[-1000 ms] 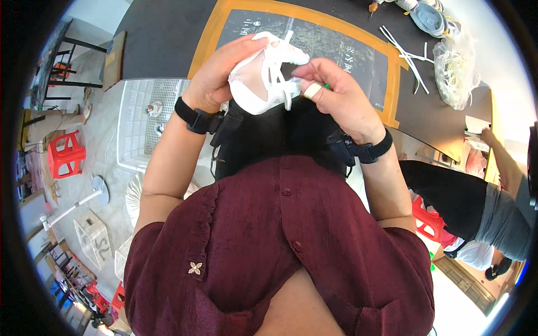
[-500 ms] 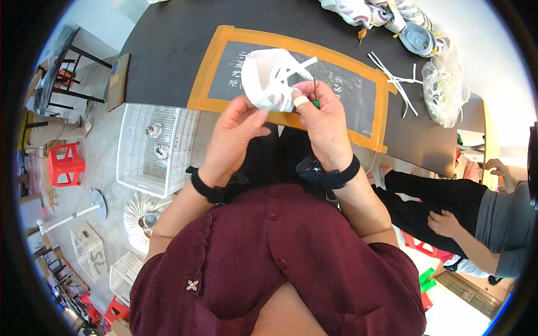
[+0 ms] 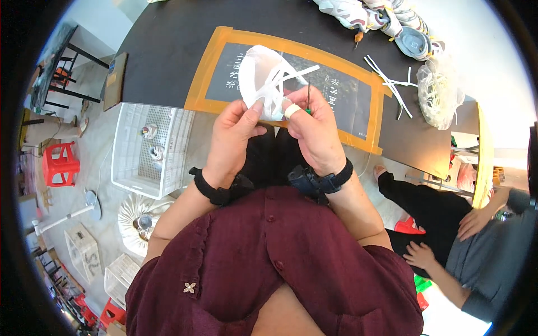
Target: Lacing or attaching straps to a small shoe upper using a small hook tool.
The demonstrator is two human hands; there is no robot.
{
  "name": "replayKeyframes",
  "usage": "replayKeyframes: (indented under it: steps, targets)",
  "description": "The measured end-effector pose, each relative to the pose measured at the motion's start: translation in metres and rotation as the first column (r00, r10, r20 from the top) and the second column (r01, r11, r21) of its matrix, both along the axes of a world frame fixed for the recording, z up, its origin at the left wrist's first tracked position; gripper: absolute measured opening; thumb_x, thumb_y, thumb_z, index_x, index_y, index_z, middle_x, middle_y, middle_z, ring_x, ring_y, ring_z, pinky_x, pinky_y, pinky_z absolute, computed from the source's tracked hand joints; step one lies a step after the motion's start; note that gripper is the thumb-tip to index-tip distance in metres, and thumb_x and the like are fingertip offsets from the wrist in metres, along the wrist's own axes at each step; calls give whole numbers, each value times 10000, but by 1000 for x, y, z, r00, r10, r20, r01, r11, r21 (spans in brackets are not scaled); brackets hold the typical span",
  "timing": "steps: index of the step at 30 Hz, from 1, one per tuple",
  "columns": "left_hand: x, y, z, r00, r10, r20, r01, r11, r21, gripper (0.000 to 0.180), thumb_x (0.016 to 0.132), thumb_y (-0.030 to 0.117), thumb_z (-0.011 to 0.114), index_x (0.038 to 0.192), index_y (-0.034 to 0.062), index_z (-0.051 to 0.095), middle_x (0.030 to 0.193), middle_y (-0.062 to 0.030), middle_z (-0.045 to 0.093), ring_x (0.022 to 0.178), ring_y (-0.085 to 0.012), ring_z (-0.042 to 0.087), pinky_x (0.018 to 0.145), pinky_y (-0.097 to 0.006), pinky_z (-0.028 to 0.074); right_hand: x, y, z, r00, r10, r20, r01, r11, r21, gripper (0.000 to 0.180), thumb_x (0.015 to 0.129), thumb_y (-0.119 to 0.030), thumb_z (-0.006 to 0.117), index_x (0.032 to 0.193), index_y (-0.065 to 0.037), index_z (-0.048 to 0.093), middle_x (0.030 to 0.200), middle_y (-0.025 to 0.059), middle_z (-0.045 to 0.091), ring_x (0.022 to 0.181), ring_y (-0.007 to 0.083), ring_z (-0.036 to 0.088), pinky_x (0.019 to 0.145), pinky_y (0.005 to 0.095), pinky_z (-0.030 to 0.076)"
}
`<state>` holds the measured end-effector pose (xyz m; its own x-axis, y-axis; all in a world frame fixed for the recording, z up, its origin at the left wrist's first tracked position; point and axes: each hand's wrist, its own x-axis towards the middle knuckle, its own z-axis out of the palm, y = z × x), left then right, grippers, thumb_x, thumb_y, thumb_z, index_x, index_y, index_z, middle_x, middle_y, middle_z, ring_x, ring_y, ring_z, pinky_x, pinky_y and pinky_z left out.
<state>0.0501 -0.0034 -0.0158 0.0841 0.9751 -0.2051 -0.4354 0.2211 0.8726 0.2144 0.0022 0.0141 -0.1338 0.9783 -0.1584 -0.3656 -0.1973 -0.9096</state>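
Held between my two hands, over the near edge of the table, is what looks like a white shoe upper (image 3: 253, 70) with flat white laces (image 3: 300, 73) crossing it. My left hand (image 3: 231, 137) pinches its lower left edge between thumb and fingers. On its lower right side my right hand (image 3: 318, 131) is closed, its thumb wrapped in pale tape. An awl (image 3: 309, 96) with a thin dark shaft and green handle also sits in my right hand, pointing away from me. My fingers hide part of the upper's lower edge.
Under my hands the dark table (image 3: 168, 45) bears a panel framed in orange tape (image 3: 196, 95). Several shoes (image 3: 342, 14), an orange-handled tool (image 3: 358, 37), loose white laces (image 3: 395, 89) and a plastic bag (image 3: 440, 101) lie rightward. A white crate (image 3: 120, 151) stands left; a person (image 3: 487, 252) sits right.
My left thumb has moved up onto the front of the upper and now presses on it. The seated person's hands and body have shifted.
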Motion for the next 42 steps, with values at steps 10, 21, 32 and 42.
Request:
replayKeyframes:
  steps: [10, 21, 32, 42]
  targets:
    - [-6, 5, 3, 926, -192, 325, 182, 981, 61, 296, 973, 129, 547, 1258, 50, 551, 1147, -65, 641, 986, -166, 633, 742, -314, 564, -12, -11, -2, 820, -270, 505, 31, 902, 431, 163, 890, -75, 626, 1040, -36, 576, 946, 90, 633, 863, 202, 623, 762, 318, 496]
    - [-5, 3, 4, 979, -153, 137, 134, 981, 139, 310, 967, 100, 538, 1272, 46, 513, 1165, -59, 620, 977, -151, 620, 760, -325, 546, -1, 5, 13, 593, -315, 741, -287, 777, 560, 126, 843, -95, 656, 967, -91, 635, 929, 126, 603, 818, 312, 640, 696, 368, 519]
    - [-4, 3, 11, 973, -223, -53, 229, 951, 209, 396, 906, 54, 622, 1280, 1, 500, 1151, -50, 613, 1031, -116, 593, 889, -285, 498, 27, 22, 25, 538, -59, 841, -502, 779, 376, 106, 863, -89, 572, 923, -8, 540, 906, 189, 583, 878, 395, 583, 759, 419, 469]
    - [6, 1, 11, 988, -129, -79, 144, 964, 225, 370, 883, 39, 660, 1233, -3, 547, 1105, -42, 636, 983, -103, 607, 860, -272, 507, 25, 17, 26, 576, -54, 816, -411, 844, 346, 99, 868, -74, 555, 922, -5, 509, 856, 207, 598, 834, 414, 595, 713, 433, 472]
